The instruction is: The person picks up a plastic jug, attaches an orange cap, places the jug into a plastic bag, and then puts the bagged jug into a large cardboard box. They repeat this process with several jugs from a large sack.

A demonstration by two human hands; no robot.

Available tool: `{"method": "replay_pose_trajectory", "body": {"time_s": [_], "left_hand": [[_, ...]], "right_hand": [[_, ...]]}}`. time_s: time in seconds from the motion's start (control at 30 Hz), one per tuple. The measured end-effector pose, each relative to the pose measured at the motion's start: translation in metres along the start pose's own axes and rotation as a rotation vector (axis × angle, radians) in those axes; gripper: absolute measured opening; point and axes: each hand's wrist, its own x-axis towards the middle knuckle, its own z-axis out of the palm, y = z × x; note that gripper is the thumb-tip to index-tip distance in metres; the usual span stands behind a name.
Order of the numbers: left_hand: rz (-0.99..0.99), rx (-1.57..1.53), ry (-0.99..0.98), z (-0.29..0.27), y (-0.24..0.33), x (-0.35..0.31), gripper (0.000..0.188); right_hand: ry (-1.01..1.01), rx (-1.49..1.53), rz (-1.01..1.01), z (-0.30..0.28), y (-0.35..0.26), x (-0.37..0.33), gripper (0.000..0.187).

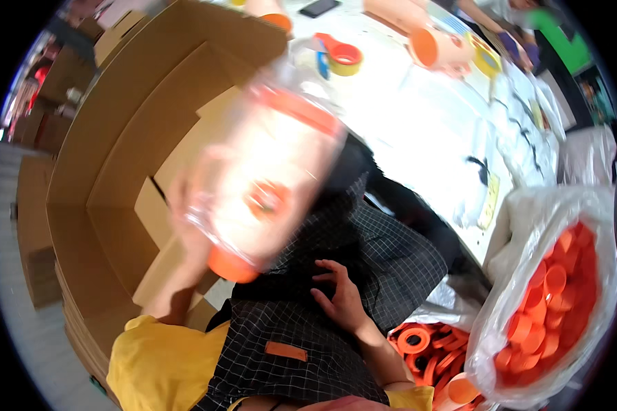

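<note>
My left hand (190, 222) is closed on the side of a large pale-pink canister (271, 161) with orange ends, wrapped in loose clear plastic. The canister is tilted and smeared by motion, and part of the hand is hidden behind the wrap. It hangs in front of the open cardboard box (82, 161), partly covering the view into it. Over the dark checked apron (281, 335) on my lap, my right hand (341, 299) holds nothing, with its fingers apart.
On the white table (404, 116) lie a tape roll (345, 59), a phone (319, 7) and another pink canister (439, 49). At right stands a plastic bag (490, 335) of orange parts; more orange rings (415, 339) sit below. Another person's gloved hands (517, 49) work at the far right.
</note>
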Motion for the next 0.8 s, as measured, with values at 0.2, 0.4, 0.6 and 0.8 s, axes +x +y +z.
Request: {"method": "replay_pose_trajectory", "body": {"time_s": [0.2,0.4,0.6,0.8], "left_hand": [[0.02,1.011,-0.316,-0.191,-0.054,0.073,0.062],[-0.339,1.586,-1.014,-0.212,-0.313,0.077,0.036],[0.09,1.777,-1.023,-0.221,-0.345,0.056,0.069],[0.746,1.722,-0.565,-0.226,-0.267,0.108,0.082]], "right_hand": [[0.173,0.01,0.065,-0.001,0.012,0.01,0.056],[0.49,-0.048,0.316,-0.013,0.013,-0.072,0.05],[0.642,-0.044,0.167,-0.022,0.0,-0.088,0.038],[1.394,-1.01,0.782,0.007,0.048,-0.317,0.047]]}}
